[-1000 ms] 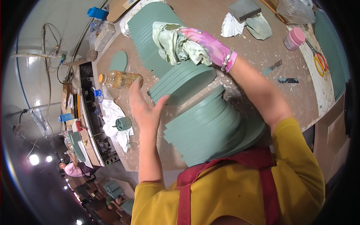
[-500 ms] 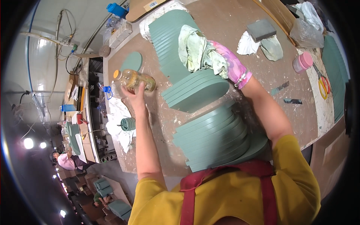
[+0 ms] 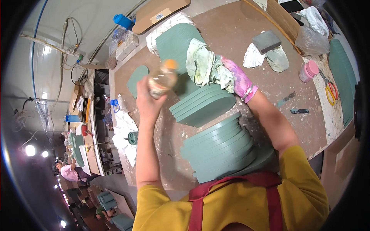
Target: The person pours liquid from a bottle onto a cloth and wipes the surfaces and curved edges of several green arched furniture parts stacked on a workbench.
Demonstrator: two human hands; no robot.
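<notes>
Since a moment ago the left hand [image 3: 148, 101] has been lifting the clear bottle [image 3: 162, 80] with the orange cap off the far side of the table [image 3: 231, 34] and bringing it up toward the work; its grip is now clamped around the bottle's lower body, with the bottle raised above the table and tilting toward the pale cloth [image 3: 206, 67]. The right hand [image 3: 238, 79], in a pink glove, is pressing that crumpled cloth down on the top of a stack of green oval plates [image 3: 202, 106], its fingers closed on the cloth. A second, taller stack of green plates [image 3: 221, 152] is standing nearer the body, just beside the first. To do this well, the bottle is probably best kept steady and tipped slowly over the cloth rather than over the bare plates, so liquid is not running off onto the dusty table. The cloth hand should be holding the cloth bunched and still under the mouth. Whether the cap is open I cannot tell. Scissors [image 3: 330, 89] and a pink jar [image 3: 309, 71] are lying well apart to the right.
</notes>
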